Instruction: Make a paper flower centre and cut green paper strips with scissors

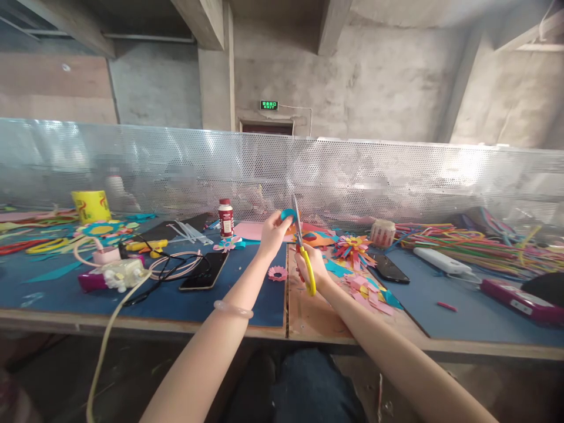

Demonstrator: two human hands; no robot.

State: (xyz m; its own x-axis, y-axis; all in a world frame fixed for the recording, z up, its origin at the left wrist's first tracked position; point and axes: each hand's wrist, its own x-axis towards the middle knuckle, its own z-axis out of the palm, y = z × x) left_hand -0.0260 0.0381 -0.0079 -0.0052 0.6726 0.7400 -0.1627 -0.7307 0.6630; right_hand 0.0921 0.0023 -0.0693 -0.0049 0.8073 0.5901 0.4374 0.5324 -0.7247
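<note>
My left hand (274,230) is raised over the table, its fingers pinched on a small teal paper piece (288,215). My right hand (312,264) grips yellow-handled scissors (302,254) whose blades point up and meet the teal piece. A small pink paper flower (277,273) lies on the blue mat just below my hands. Pink paper scraps (365,292) are heaped to the right of my right wrist.
A black phone (204,271) and tangled cables (167,267) lie left; a second phone (388,268) lies right. A red-capped bottle (225,217), a yellow tape roll (90,206), a colourful paper flower (353,247) and coloured strips (476,245) crowd the table. A perforated metal screen (396,176) backs it.
</note>
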